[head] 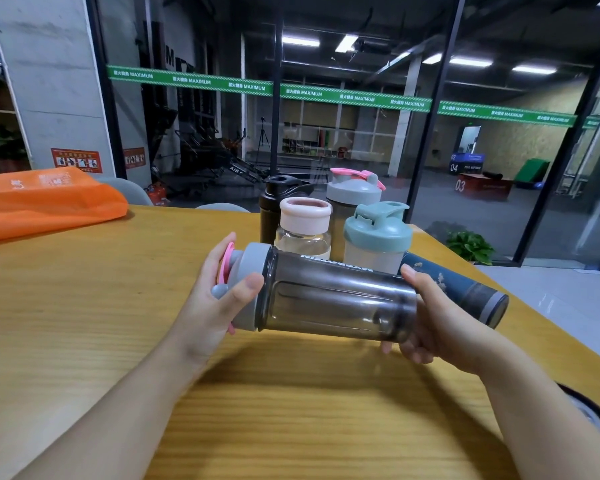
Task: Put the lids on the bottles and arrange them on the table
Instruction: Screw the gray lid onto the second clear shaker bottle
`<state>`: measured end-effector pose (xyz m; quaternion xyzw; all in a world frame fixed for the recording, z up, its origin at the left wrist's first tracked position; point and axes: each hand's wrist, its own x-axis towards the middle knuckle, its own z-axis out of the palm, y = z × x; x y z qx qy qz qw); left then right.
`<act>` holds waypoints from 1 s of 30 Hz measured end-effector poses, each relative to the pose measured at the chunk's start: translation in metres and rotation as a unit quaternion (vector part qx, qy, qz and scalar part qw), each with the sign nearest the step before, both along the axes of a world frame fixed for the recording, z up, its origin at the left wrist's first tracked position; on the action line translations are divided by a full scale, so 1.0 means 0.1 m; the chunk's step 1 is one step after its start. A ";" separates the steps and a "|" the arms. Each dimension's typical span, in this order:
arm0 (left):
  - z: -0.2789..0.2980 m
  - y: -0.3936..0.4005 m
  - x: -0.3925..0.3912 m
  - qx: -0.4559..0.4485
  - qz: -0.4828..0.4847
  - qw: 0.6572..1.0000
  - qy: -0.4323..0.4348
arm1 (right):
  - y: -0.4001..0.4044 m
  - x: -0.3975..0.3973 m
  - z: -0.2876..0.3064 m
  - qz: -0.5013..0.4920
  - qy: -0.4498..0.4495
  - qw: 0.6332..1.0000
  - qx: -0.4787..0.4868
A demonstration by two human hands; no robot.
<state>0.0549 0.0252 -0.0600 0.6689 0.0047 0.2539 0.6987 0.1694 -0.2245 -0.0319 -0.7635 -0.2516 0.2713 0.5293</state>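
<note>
Head view, frame centre: the smoky bottle (336, 299) lies horizontal above the table (84, 306). The left hand (219, 292) grasps its grey lid (248, 289); the right hand (433, 320) grasps its base. Four capped bottles (374, 233) stand just behind, upper centre.

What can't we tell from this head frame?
- Whether the grey lid with pink cap is fully screwed onto the smoky transparent bottle: left hand covers it.
- Dark blue cylindrical flask: right hand hides its near end.
- Black bottle: mostly behind others.
</note>
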 end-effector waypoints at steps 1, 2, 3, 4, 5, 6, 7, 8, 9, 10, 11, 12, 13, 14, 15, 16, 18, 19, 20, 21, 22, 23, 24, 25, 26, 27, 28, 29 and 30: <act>0.00 0.00 0.00 -0.003 -0.001 1.000 -0.001 | -0.01 0.01 0.00 -0.003 0.006 1.000 0.003; 0.00 0.01 0.00 -0.007 0.001 1.000 0.000 | -0.01 0.00 0.00 -0.005 0.014 1.000 0.012; 0.00 0.02 0.01 -0.011 0.003 1.000 0.000 | -0.02 0.01 0.00 -0.002 0.019 0.999 0.026; 0.00 0.02 0.01 -0.014 0.006 1.000 0.001 | -0.02 0.01 0.01 0.007 0.018 0.999 0.041; 0.01 0.01 0.01 -0.017 0.010 1.000 0.001 | -0.03 0.00 0.01 0.020 0.013 0.998 0.054; 0.01 0.01 0.01 -0.019 0.013 1.000 0.001 | -0.04 0.00 0.01 0.031 0.007 0.997 0.066; 0.01 0.02 0.01 -0.022 0.017 1.000 0.001 | -0.05 -0.01 0.03 0.042 0.001 0.996 0.074; 0.01 0.02 0.01 -0.025 0.020 0.999 0.001 | -0.07 -0.01 0.03 0.048 -0.009 0.996 0.076; 0.01 0.02 0.01 -0.029 0.023 0.999 0.003 | -0.08 0.00 0.03 0.049 -0.021 0.996 0.078; 0.02 0.02 0.01 -0.032 0.024 0.999 0.003 | -0.10 0.00 0.03 0.044 -0.032 0.995 0.081; 0.03 0.02 0.00 -0.034 0.026 0.999 0.005 | -0.10 0.00 0.03 0.037 -0.043 0.995 0.086; 0.03 0.02 0.00 -0.035 0.027 0.999 0.008 | -0.10 -0.01 0.03 0.032 -0.052 0.994 0.090; 0.03 0.02 0.00 -0.035 0.028 0.999 0.010 | -0.10 -0.01 0.03 0.030 -0.062 0.993 0.093; 0.04 0.02 0.00 -0.034 0.029 0.999 0.011 | -0.09 -0.01 0.03 0.027 -0.073 0.992 0.095; 0.04 0.02 0.00 -0.035 0.029 0.999 0.011 | -0.08 -0.01 0.03 0.021 -0.086 0.991 0.098; 0.04 0.02 0.00 -0.038 0.028 0.999 0.009 | -0.08 -0.02 0.04 0.013 -0.101 0.990 0.101; 0.05 0.01 0.00 -0.047 0.024 0.999 0.005 | -0.07 -0.02 0.05 -0.004 -0.131 0.986 0.100; 0.06 0.01 -0.01 -0.050 0.022 0.999 0.004 | -0.07 -0.02 0.05 -0.010 -0.140 0.985 0.099; 0.06 0.01 -0.01 -0.050 0.021 0.999 0.003 | -0.07 -0.02 0.05 -0.014 -0.145 0.985 0.098; 0.06 0.00 -0.01 -0.049 0.019 0.999 0.003 | -0.07 -0.02 0.05 -0.017 -0.146 0.984 0.097; 0.06 0.00 -0.02 -0.045 0.018 0.999 0.004 | -0.06 -0.02 0.04 -0.019 -0.146 0.985 0.095; 0.06 0.00 -0.02 -0.040 0.019 0.999 0.005 | -0.06 -0.01 0.04 -0.021 -0.145 0.985 0.092; 0.06 0.00 -0.02 -0.037 0.019 0.999 0.006 | -0.06 -0.01 0.03 -0.022 -0.145 0.985 0.088; 0.06 0.00 -0.02 -0.035 0.018 0.999 0.007 | -0.06 -0.01 0.03 -0.023 -0.146 0.985 0.084; 0.06 0.00 -0.03 -0.033 0.016 0.999 0.007 | -0.06 -0.01 0.03 -0.024 -0.146 0.986 0.080; 0.06 0.00 -0.03 -0.030 0.015 0.999 0.007 | -0.06 0.00 0.03 -0.025 -0.147 0.986 0.076; 0.06 -0.01 -0.03 -0.028 0.015 0.999 0.007 | -0.06 -0.01 0.03 -0.027 -0.149 0.986 0.072; 0.06 -0.01 -0.03 -0.026 0.015 1.000 0.008 | -0.05 0.00 0.03 -0.029 -0.151 0.986 0.066; 0.06 -0.01 -0.03 -0.025 0.016 1.000 0.008 | -0.05 0.00 0.03 -0.033 -0.152 0.986 0.060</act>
